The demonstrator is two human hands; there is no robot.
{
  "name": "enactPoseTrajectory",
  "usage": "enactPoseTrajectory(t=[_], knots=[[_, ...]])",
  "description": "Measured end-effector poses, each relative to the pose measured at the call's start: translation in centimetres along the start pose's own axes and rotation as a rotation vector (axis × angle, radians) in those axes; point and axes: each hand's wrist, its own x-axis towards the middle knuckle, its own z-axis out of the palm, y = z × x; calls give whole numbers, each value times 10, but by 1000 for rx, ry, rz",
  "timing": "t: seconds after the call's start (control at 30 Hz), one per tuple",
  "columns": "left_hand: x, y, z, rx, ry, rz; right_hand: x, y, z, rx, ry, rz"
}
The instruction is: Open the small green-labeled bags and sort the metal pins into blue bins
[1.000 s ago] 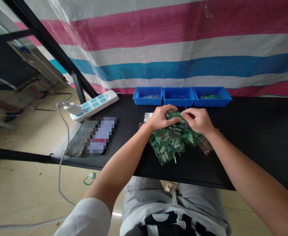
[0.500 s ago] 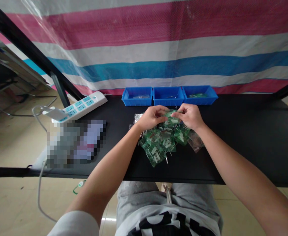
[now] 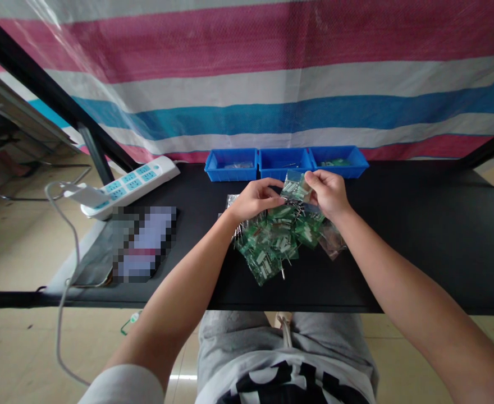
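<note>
My right hand (image 3: 330,193) pinches a small clear packet with green contents (image 3: 294,185) between thumb and fingers, holding it above the pile. To its left, my left hand (image 3: 255,199) has thumb and fingers apart, with the fingertips close to the packet's left edge; nothing shows in its grasp. Below both hands lies a heap of similar green packets (image 3: 266,261), mixed with several thin metal pins (image 3: 283,274). A clear brownish packet (image 3: 332,240) sits at the heap's right side. My left hand and forearm partly hide the heap's left side.
Three blue bins stand in a row behind the heap: a left bin (image 3: 231,175), a middle bin (image 3: 284,177) and a right bin (image 3: 342,171), with small items inside. A white power strip (image 3: 133,185) and a blurred phone-like object (image 3: 149,241) lie left on the black table (image 3: 419,235).
My right hand has lifted the green packet slightly up and away from the heap. My left hand, earlier near the packet's other side, now has its fingers apart beside it.
</note>
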Motion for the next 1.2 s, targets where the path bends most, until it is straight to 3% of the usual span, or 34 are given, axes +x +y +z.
enactPoseTrajectory(t=[0.23, 0.43, 0.53, 0.73, 0.87, 1.0, 1.2], knots=[[1, 1, 0, 127, 122, 145, 0, 2, 0, 89, -83, 67], [7, -7, 2, 97, 159, 112, -2, 4, 1, 73, -178, 79], [8, -8, 2, 101, 194, 136, -1, 7, -1, 21, -201, 35], [7, -4, 2, 335, 316, 375, 1, 12, -3, 28, -232, -114], [5, -2, 3, 448, 353, 442, 2, 10, -4, -44, -252, -142], [2, -1, 4, 471, 347, 439, 2, 9, -4, -76, -220, -172], [4, -6, 6, 278, 379, 245, 0, 7, 1, -141, -143, -84]])
